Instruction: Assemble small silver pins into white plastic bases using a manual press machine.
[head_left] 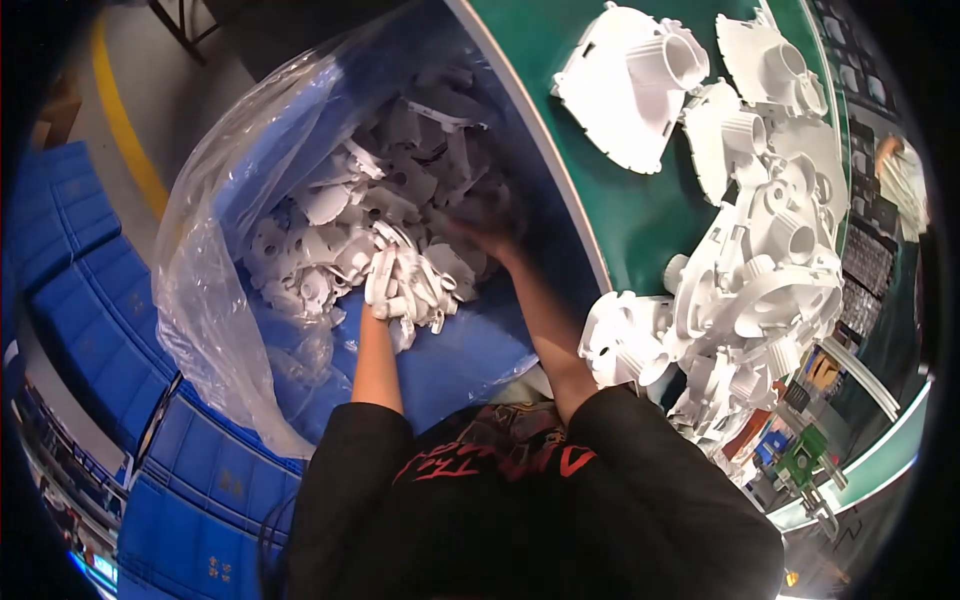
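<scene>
Many loose white parts point(325, 205): heaped in the blue bin point(430, 375), its walls presumably containing them.
Left hand point(377, 317): mostly hidden by a bunch of parts point(412, 288), probably cradled together to free the other; I cannot tell its grip.
Right hand point(488, 236): apart from the left, blurred among parts; grip unclear.
Clear liner point(205, 310): spread open, likely against scuffs.
Green tabletop point(632, 225): carries white housings point(790, 238), perhaps within easy reach.

black shirt point(500, 525) with red lettering point(458, 467)

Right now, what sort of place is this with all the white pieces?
Probably a factory or workshop: white parts are heaped on a green worktop, more lie in a clear-lined blue container, and blue boxes stand nearby.
</scene>
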